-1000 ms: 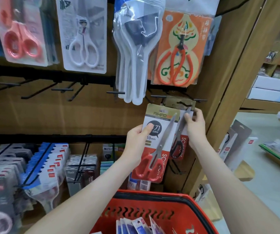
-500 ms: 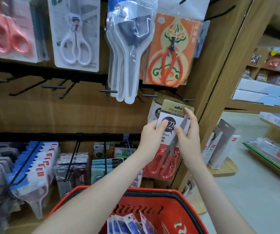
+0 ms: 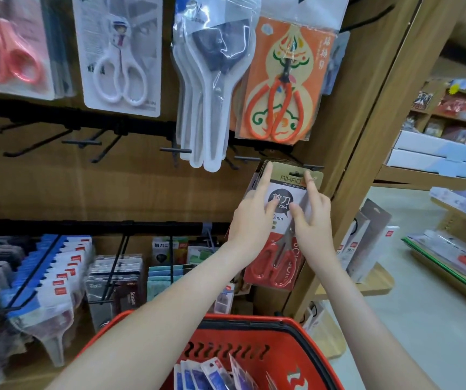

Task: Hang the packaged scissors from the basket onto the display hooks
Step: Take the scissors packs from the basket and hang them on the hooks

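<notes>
Basket [image 3: 257,319] below both wrists, blue packs [image 3: 212,372] left in it

Left hand [image 3: 250,223]: thumb on the face of the pack [image 3: 286,180], curled fingers behind its left edge, index straight up to the top left corner. Grasping.

Right hand [image 3: 314,220]: thumb on the face, index tip just beside the hang hole, other fingers curled at the right edge. Grasping too.

Change over the last second: pack goes from low, in the left fingers only, to raised and held between both hands. The right hand leaves the hook [image 3: 314,166] and joins the grip.

Header now at hook level, hook tip just above the right index. Hole on the hook or not: cannot tell.

Judgement: threading step, near seated. Next, push back along the hook, then let go
</notes>
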### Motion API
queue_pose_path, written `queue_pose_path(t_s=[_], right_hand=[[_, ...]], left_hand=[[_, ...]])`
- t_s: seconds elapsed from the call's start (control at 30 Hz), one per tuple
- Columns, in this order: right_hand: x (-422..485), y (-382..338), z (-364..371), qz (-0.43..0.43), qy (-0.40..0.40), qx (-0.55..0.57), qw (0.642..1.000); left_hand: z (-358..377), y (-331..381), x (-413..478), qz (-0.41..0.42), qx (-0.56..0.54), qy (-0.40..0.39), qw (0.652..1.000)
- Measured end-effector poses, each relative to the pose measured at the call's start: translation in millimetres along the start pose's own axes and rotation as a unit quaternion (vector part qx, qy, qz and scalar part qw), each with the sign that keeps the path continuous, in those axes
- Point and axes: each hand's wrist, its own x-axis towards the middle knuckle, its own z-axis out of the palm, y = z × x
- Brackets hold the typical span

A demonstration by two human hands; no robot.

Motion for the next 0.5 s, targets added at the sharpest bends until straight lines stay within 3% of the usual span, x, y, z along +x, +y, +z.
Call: queue_pose_path(t_s=[0.2,0.5], right_hand=[[7.6,7.0,4.1,-0.019,0.006,-0.021,1.000],[9.8,8.3,3.9,0.023,0.027,0.010,0.999]], left_hand=[[0.8,-8.4,1.5,0.098,0.166,-0.014,0.981],[2.4,-6.2,2.0,0.106,0.118,-0.057,0.986]])
